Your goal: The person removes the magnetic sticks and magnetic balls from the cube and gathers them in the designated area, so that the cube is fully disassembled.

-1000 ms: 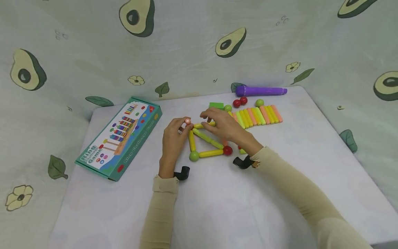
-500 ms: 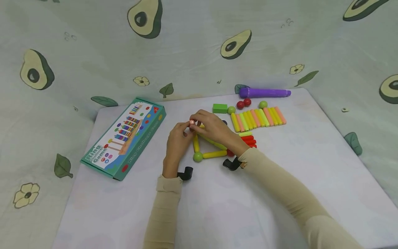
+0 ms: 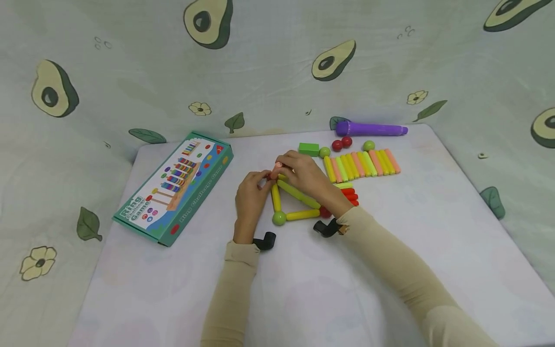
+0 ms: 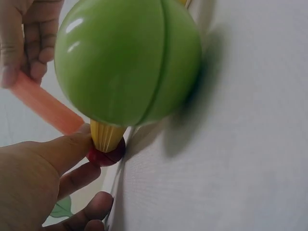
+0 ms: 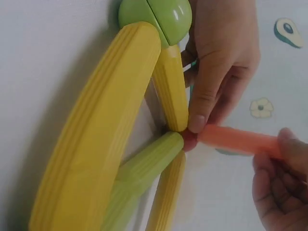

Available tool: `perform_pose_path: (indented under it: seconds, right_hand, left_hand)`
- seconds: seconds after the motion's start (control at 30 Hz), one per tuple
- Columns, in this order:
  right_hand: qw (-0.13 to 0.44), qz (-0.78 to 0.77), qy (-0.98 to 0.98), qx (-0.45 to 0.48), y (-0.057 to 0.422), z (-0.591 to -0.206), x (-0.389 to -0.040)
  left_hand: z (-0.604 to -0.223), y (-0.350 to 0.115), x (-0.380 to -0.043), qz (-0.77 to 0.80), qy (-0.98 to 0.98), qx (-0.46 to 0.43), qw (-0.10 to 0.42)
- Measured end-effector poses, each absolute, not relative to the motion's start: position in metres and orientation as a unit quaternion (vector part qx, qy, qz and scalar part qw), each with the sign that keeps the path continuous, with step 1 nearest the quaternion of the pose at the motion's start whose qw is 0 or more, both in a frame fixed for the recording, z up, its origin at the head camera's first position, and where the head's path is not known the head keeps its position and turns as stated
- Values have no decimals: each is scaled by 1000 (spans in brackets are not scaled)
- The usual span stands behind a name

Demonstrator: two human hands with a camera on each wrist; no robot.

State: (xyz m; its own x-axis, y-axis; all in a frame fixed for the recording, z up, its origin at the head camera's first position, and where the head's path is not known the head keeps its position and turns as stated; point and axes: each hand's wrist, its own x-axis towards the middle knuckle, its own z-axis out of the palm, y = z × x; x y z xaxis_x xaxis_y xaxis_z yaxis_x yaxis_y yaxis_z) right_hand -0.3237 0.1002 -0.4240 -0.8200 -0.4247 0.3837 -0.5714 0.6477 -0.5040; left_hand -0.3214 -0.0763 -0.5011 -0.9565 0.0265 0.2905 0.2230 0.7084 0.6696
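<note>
My left hand [image 3: 253, 200] pinches a small red ball [image 4: 107, 155] at the far left corner of a flat frame of sticks and balls. From that ball rises an orange stick [image 5: 238, 139]. My right hand [image 3: 303, 174] pinches the stick's upper end between thumb and fingers, and it leans toward that hand. Yellow sticks [image 5: 172, 91] and a doubled light green diagonal [image 3: 299, 194] meet at the red ball. A green ball [image 4: 125, 62] forms the near left corner. Another red ball [image 3: 325, 211] at the near right is partly covered by my right forearm.
A row of yellow, orange and light green sticks [image 3: 360, 165] lies at the right, with red sticks [image 3: 350, 194] nearer. Behind are a green block [image 3: 309, 149], loose balls [image 3: 337, 145] and a purple microphone-shaped thing [image 3: 370, 129]. A teal game box [image 3: 173, 188] lies at left.
My right hand has moved left to the orange stick and taken its upper end. The stick, upright by my left fingertips before, now tilts right. The head view has shifted slightly.
</note>
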Motion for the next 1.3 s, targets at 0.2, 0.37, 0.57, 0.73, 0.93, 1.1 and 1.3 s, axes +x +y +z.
perform_pose_path:
  seconds: [0.2,0.37,0.57,0.73,0.93,1.1,1.3]
  right_hand:
    - [147,418,-875,197,120,-412,-315]
    - [198,485,-844,116,165,-406,-303]
    - [185,424,-886,-34,249,-409,-291]
    - [191,356,-907,-121,309,-417,-283]
    - [185,324,-912,-172,350,-435,-289]
    - [141,320,-914,-206,371,-451,-292]
    - [106,302,-928,-191,386,-466,-292]
  left_hand:
    - [-501,-74,-321,-360,-921,-60,133]
    - [-503,-73,-320,-378,-916,-54,122]
    - [-504,-72,-317,-384,-913,-53,127]
    - [-505,-72,-317,-381,-914,-54,125]
    - [-503,-76,-317,-388,-910,-56,135]
    - [-503,-76,-317,-381,-914,-55,131]
    - [-502,-73,-316,-391,-911,-49,119]
